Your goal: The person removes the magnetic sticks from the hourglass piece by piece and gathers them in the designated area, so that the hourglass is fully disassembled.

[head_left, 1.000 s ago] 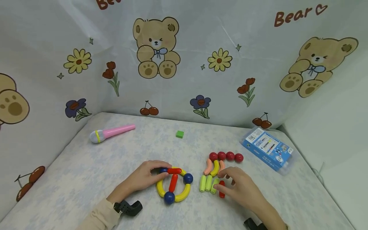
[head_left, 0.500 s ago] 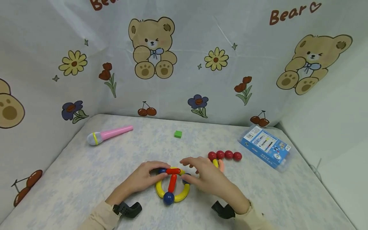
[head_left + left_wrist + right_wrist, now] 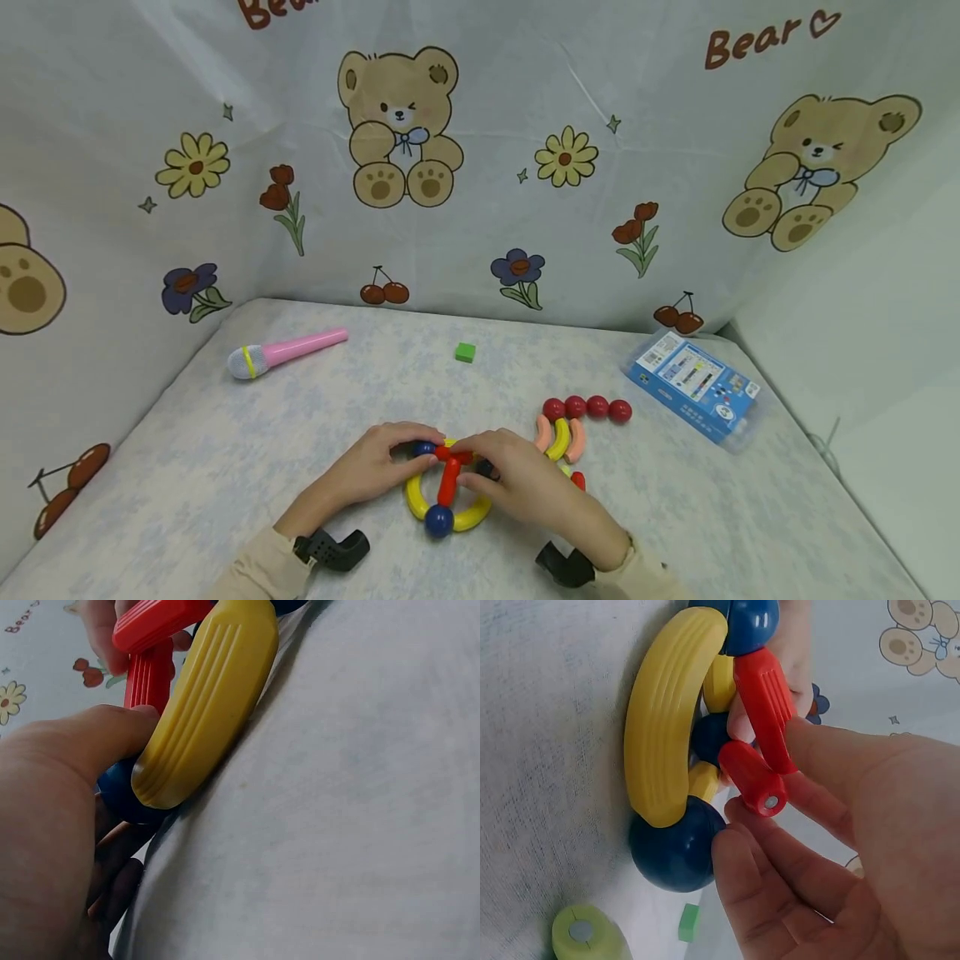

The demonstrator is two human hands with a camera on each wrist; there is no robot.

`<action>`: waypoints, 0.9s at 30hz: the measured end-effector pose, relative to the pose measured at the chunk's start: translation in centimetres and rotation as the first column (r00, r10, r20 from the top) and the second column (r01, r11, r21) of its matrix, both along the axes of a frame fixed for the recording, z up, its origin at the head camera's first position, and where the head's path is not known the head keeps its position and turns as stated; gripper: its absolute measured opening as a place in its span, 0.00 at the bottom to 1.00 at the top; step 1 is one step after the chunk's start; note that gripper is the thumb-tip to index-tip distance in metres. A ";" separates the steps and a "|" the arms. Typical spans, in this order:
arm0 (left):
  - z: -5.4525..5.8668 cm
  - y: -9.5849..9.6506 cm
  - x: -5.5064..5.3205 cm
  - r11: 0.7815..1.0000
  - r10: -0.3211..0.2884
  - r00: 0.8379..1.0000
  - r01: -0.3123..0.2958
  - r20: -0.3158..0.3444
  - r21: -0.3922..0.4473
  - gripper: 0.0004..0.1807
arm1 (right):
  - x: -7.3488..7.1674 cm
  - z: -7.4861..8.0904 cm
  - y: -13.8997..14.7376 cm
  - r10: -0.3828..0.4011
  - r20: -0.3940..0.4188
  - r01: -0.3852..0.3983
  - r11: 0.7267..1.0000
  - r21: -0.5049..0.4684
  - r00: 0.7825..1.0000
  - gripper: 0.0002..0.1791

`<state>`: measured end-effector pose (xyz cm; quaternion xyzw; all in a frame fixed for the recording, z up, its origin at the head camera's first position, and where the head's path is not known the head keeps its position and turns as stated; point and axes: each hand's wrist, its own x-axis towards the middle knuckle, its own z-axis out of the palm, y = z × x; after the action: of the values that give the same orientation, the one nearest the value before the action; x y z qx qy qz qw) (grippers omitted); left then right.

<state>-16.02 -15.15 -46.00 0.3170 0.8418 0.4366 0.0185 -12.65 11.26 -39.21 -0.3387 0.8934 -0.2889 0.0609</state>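
Observation:
A ring of yellow curved magnetic rods (image 3: 415,498) and blue balls (image 3: 438,521) lies on the table, with two red rods meeting inside it. My left hand (image 3: 382,458) grips the left blue ball (image 3: 124,791), thumb by the attached red rod. My right hand (image 3: 517,471) reaches over the ring's right side. Its thumb and index finger pinch at the red rods where they meet. In the right wrist view, one red rod (image 3: 750,780) shows a metal disc at its free end, beside the upright red rod (image 3: 765,697). The right blue ball (image 3: 679,847) touches my other fingertips.
Red balls (image 3: 597,407) stand in a row at right, above pink and yellow curved rods (image 3: 558,439). Green rods (image 3: 589,934) and a red rod (image 3: 577,480) are mostly behind my right hand. Farther off are a pink microphone (image 3: 288,352), green block (image 3: 465,352) and blue box (image 3: 693,383).
My right hand has moved left from the loose green and red rods to the ring, then closed its fingers at the red rods. The left hand stays on the ring.

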 end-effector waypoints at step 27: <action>0.3 0.1 0.2 1.000 0.014 1.000 -0.014 0.015 -0.002 0.16 | 0.6 -0.4 -0.7 0.034 -0.021 -0.033 0.999 0.029 0.999 0.20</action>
<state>-15.85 -15.06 -45.70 0.3076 0.8443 0.4383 0.0220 -12.07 10.55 -39.63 -0.3556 0.8923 -0.2714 0.0612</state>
